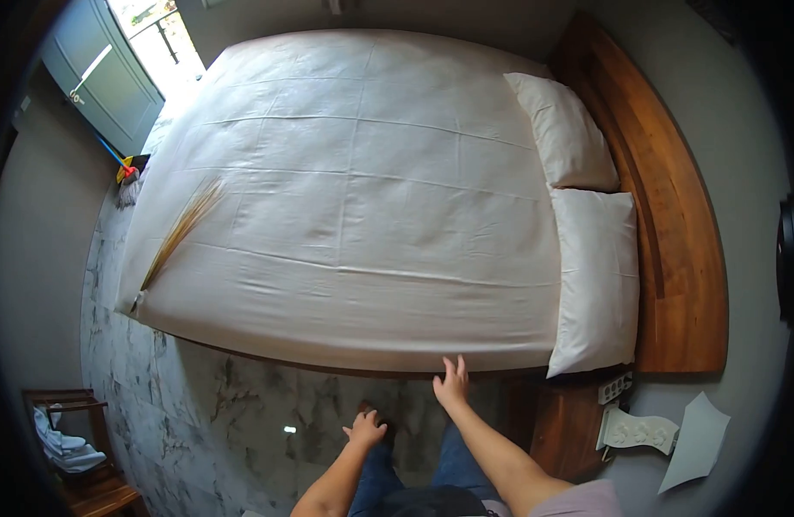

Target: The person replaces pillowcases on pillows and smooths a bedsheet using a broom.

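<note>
A white fitted sheet (397, 224) with crease lines covers the large bed. My right hand (451, 383) is at the near edge of the mattress, fingers spread, holding nothing; whether it touches the sheet I cannot tell. Lower and to the left, my left hand (365, 428) hangs over the floor with its fingers apart and nothing in them. Two white pillows, one farther (569, 133) and one nearer (595, 280), lie against the wooden headboard (686, 258). A straw broom (177, 237) rests on the sheet near the left corner.
Marble-patterned floor (242, 405) runs along the near side. A wooden bedside table (574, 422) and white lamp (643, 431) are at the right. White cloth (65, 444) hangs on a wooden chair (104, 491) at the lower left. A mop (130, 185) stands by the door (104, 69).
</note>
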The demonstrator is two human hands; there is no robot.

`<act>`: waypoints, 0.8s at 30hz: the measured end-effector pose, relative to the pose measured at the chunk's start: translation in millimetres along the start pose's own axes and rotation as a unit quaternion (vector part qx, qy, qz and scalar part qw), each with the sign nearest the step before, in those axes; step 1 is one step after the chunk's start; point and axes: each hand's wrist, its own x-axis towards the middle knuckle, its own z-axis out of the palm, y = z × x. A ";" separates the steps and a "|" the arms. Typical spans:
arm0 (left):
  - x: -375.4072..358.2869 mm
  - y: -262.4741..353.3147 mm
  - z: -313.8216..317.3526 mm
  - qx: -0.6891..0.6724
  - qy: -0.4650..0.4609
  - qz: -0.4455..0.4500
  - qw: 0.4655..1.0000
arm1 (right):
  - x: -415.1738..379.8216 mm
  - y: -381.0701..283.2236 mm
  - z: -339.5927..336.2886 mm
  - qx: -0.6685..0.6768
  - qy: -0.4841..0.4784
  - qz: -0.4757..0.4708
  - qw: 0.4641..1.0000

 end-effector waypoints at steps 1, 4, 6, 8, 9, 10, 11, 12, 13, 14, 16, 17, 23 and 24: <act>-5.7 -14.9 -22.6 -0.025 0.035 -0.005 0.999 | 15.3 -42.4 10.9 0.008 0.040 -0.071 0.997; -12.7 -42.5 -86.3 -0.061 0.186 0.019 0.980 | 48.3 -130.7 71.0 0.002 0.015 -0.126 0.992; -4.5 -54.2 -128.6 -0.053 0.257 0.044 0.964 | 31.7 -166.2 103.6 -0.046 -0.077 0.002 0.996; 11.6 -61.4 -164.2 -0.056 0.305 0.057 0.949 | 9.2 -163.8 136.1 -0.048 -0.018 -0.018 0.999; 18.8 -64.5 -180.6 -0.037 0.318 0.066 0.945 | 1.8 -164.7 142.4 -0.052 -0.014 -0.008 0.999; 25.6 -67.1 -196.4 -0.019 0.330 0.075 0.941 | -3.9 -167.0 146.1 -0.058 -0.010 0.002 0.998; 33.0 -70.0 -208.9 -0.004 0.342 0.086 0.936 | -9.4 -187.3 130.2 -0.040 -0.043 0.044 0.997; 42.7 -75.8 -219.0 0.021 0.324 0.075 0.943 | -11.9 -189.2 136.1 -0.030 -0.028 0.027 0.999; 57.9 -89.3 -223.5 0.011 0.297 0.053 0.954 | -15.1 -191.9 143.6 -0.019 -0.011 0.009 1.000; 70.6 -100.9 -227.0 0.003 0.272 0.031 0.962 | -13.3 -198.9 152.4 -0.006 0.008 -0.010 1.000; 77.0 -122.9 -231.2 -0.022 0.233 0.092 0.968 | -11.7 -243.7 157.8 0.004 -0.005 -0.101 0.995; 79.6 -135.6 -228.9 -0.009 0.246 0.139 0.959 | -8.5 -268.0 167.2 0.036 -0.012 -0.142 0.989; 80.0 -187.9 -285.2 0.009 0.335 0.180 0.925 | -53.6 -342.7 240.5 0.018 -0.112 -0.039 0.993; 83.3 -203.2 -297.2 0.022 0.384 0.153 0.910 | -58.5 -352.3 242.6 -0.002 -0.129 -0.006 0.992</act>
